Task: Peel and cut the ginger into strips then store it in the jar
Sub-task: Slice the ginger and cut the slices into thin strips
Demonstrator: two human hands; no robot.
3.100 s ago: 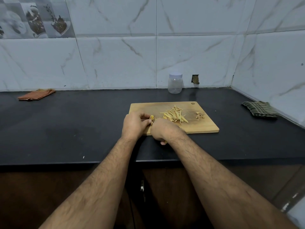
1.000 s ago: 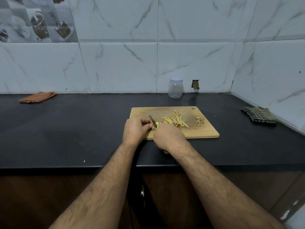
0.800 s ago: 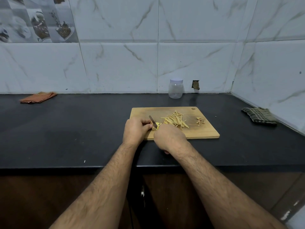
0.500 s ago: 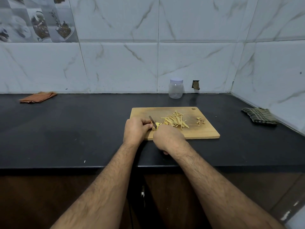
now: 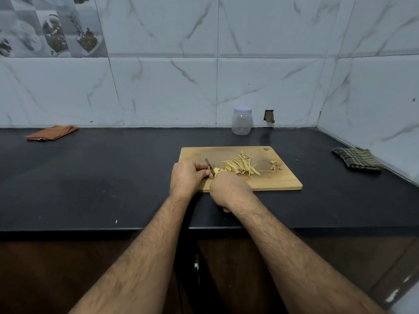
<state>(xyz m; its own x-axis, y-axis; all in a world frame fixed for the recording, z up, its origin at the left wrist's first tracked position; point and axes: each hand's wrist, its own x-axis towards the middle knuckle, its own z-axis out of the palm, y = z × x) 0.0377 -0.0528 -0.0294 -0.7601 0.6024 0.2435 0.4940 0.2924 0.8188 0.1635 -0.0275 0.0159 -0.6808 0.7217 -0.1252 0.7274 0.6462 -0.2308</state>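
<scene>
My left hand [image 5: 186,177] pinches ginger piece [image 5: 217,171] on board [image 5: 281,181]; right hand [image 5: 229,191] clamps knife [image 5: 210,164] (handle hidden). Risk: small piece slips, blade nicks fingertips.

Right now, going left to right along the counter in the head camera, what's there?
orange cloth → left hand → knife → ginger strips → ginger peels → green checked cloth. The jar stands behind the cutting board, at the wall.
</scene>
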